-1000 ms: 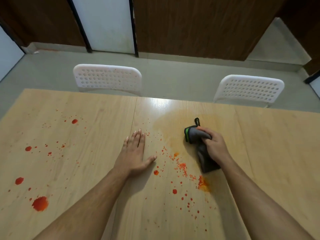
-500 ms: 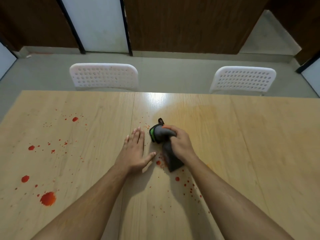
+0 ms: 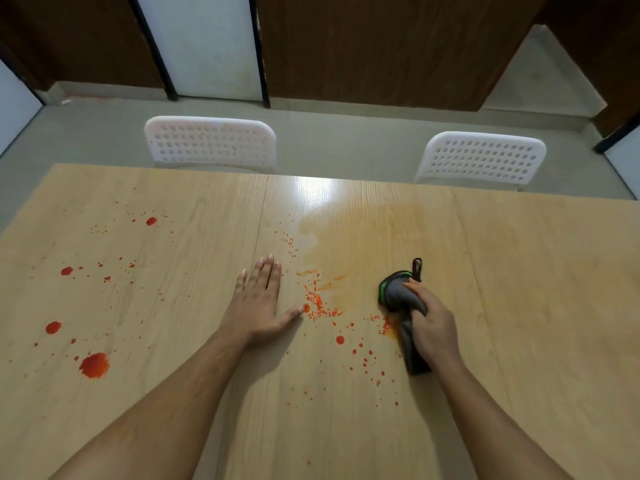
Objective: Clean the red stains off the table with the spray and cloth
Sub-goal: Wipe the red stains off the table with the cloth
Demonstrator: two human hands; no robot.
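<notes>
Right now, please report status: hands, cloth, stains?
Left hand flat on table, holding nothing. Right hand grips grey cloth, pressed on table. Red stains remain left and centre. Spray not in view.

Even indoor light, sharp view

Overhead glare whitens the table (image 3: 311, 188) at its far edge (soft forearm shadows nearer); wide-angle bending bows the edges.

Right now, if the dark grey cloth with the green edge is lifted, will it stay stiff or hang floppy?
Probably floppy: the dark grey cloth with the green edge bunches into folds where the right hand grips it. Likely light, since one hand holds it. It may be damp, given the smeared orange film nearby.
</notes>
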